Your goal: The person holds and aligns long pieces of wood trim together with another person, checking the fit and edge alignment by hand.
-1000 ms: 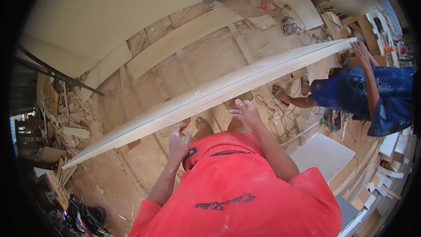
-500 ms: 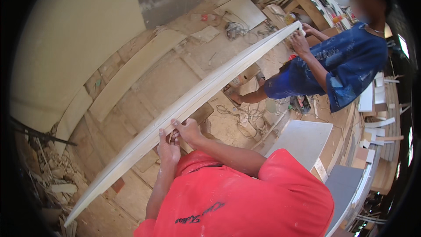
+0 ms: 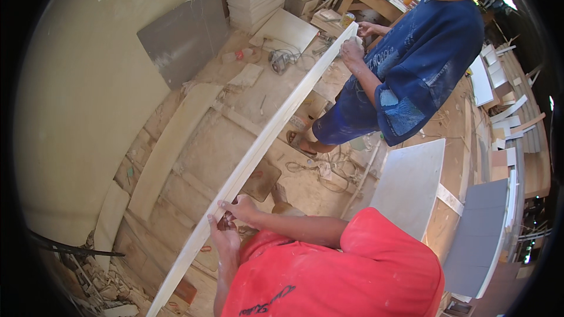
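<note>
A long, pale wooden plank [image 3: 271, 122] slants from the lower left up to the far right, held above the floor. My left hand [image 3: 225, 237] pinches its near edge, fingers curled with the thumb up. Just beyond it, my right hand [image 3: 243, 209] is closed on the same edge. The fingers of both hands are partly hidden. At the far end, a person in a blue shirt [image 3: 432, 61] has both hands [image 3: 353, 50] at the plank.
Boards lie along the left wall, including a long pale panel [image 3: 176, 147]. A corded power tool [image 3: 281, 60] sits on the floor near a stack of white boards [image 3: 252, 0]. Tangled cable [image 3: 335, 173] lies beyond my hands. A white panel [image 3: 408, 185] and grey panel [image 3: 477, 235] are at right.
The plank now slants more steeply across the view. My hands, still on its edge, appear lower. The other person and the far end appear farther left; the whole view has shifted too.
</note>
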`<move>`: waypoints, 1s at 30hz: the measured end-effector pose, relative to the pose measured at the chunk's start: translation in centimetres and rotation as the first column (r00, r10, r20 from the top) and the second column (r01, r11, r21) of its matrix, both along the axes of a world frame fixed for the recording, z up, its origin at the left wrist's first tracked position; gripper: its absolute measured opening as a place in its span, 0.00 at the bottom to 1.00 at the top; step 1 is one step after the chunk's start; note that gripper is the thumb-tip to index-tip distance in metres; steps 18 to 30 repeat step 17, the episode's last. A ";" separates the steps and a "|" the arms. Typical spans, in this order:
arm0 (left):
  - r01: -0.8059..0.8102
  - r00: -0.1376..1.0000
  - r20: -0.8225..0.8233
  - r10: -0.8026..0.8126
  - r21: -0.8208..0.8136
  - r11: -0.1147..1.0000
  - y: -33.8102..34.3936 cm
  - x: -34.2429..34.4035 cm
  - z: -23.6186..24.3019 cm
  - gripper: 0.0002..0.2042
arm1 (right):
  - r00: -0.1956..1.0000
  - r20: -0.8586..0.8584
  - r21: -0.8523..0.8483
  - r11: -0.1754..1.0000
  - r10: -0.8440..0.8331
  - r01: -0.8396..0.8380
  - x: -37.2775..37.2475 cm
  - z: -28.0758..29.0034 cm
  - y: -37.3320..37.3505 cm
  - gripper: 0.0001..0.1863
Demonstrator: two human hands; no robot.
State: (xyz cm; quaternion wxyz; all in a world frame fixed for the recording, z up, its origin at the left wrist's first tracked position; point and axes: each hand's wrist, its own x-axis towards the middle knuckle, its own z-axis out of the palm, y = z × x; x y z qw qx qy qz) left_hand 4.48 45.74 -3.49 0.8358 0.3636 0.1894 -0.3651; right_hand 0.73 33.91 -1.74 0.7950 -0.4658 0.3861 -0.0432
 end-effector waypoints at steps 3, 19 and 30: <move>0.006 1.000 0.020 -0.006 0.009 1.000 -0.3 0.0 0.4 0.20 | 0.999 0.034 0.049 0.999 0.009 -0.010 0.1 0.3 -0.4 0.20; -0.026 0.998 -0.053 0.031 0.091 0.996 0.3 -0.1 -0.2 0.22 | 0.920 0.299 -0.500 0.779 -0.256 0.379 -6.2 13.2 -21.5 0.16; -0.026 0.998 -0.053 0.031 0.091 0.996 0.3 -0.1 -0.2 0.22 | 0.920 0.299 -0.500 0.779 -0.256 0.379 -6.2 13.2 -21.5 0.16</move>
